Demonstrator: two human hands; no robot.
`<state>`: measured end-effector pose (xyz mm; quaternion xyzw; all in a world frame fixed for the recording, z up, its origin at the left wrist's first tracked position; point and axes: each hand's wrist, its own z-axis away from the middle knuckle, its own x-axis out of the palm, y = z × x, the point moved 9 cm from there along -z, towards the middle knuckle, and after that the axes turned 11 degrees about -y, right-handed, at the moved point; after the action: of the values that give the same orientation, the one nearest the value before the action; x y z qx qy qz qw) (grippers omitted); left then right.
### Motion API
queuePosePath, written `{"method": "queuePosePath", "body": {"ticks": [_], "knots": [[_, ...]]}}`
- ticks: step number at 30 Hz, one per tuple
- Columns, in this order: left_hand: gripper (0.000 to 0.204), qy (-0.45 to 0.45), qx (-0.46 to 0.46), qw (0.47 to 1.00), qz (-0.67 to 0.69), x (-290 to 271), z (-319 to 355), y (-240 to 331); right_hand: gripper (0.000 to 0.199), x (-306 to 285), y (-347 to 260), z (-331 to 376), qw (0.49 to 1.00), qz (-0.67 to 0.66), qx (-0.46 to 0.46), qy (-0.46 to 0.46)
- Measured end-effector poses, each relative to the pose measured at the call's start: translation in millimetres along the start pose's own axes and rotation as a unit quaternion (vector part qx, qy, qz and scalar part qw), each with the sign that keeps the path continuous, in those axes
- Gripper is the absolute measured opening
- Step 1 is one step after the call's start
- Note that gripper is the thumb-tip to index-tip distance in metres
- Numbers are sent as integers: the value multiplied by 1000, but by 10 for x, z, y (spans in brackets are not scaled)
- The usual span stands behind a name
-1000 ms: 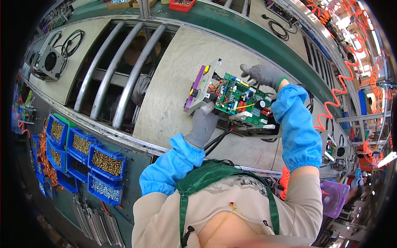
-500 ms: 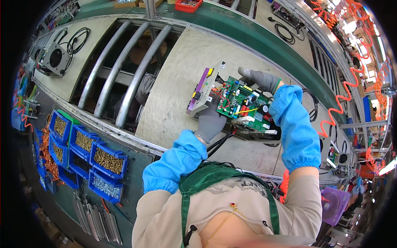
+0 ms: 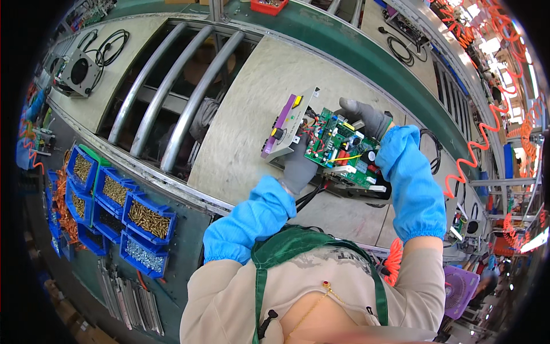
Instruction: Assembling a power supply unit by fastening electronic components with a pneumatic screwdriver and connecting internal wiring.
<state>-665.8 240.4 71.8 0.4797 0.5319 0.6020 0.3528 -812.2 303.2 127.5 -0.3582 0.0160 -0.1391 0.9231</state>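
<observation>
A green circuit board (image 3: 344, 149), crowded with parts and coloured wires, sits tilted over a dark metal base. Wires join it to an upright metal front panel (image 3: 291, 129) with a purple strip and yellow and black switches on its left. My left hand (image 3: 299, 167), in a grey glove, reaches between panel and board, its fingertips hidden under the wires. At the board's far right edge my right hand (image 3: 369, 119), gloved too, is closed, its thumb sticking out leftward and the other fingers partly hidden. Black cables (image 3: 311, 196) come out at the near side.
Metal rollers (image 3: 189, 106) cross a gap left of the pale worktop (image 3: 252, 86). Blue bins (image 3: 148, 219) of screws stand at the lower left, above metal strips (image 3: 129, 298). A fan unit (image 3: 76, 73) lies far left. An orange coiled hose (image 3: 452, 178) hangs at right.
The view has shifted slightly. My left hand has slid a little further in between panel and board, its forearm moving right. My right hand keeps its place at the board's far edge.
</observation>
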Motion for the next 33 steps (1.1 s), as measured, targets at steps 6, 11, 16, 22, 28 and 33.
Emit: {"method": "queuePosePath", "body": {"ticks": [6, 11, 16, 22, 28, 33], "knots": [[59, 32, 32, 961, -273, -60, 182, 193, 96, 357, -393, 34, 992, -15, -78, -102], [59, 74, 57, 930, -355, 24, 261, 630, 97, 120, -398, -122, 994, 92, -30, -41], [59, 49, 18, 983, -175, -101, 158, 229, 77, 109, -689, -124, 989, -47, -139, -34], [52, 46, 0, 982, -186, -147, 105, -11, 72, 431, -911, -175, 984, 95, -143, -50], [48, 31, -109, 962, -248, -180, 289, 403, 79, 657, -939, -110, 986, 75, -148, -22], [38, 37, -135, 980, -142, -241, 408, 489, 59, 775, -1240, 350, 956, 124, -260, 54]]}}
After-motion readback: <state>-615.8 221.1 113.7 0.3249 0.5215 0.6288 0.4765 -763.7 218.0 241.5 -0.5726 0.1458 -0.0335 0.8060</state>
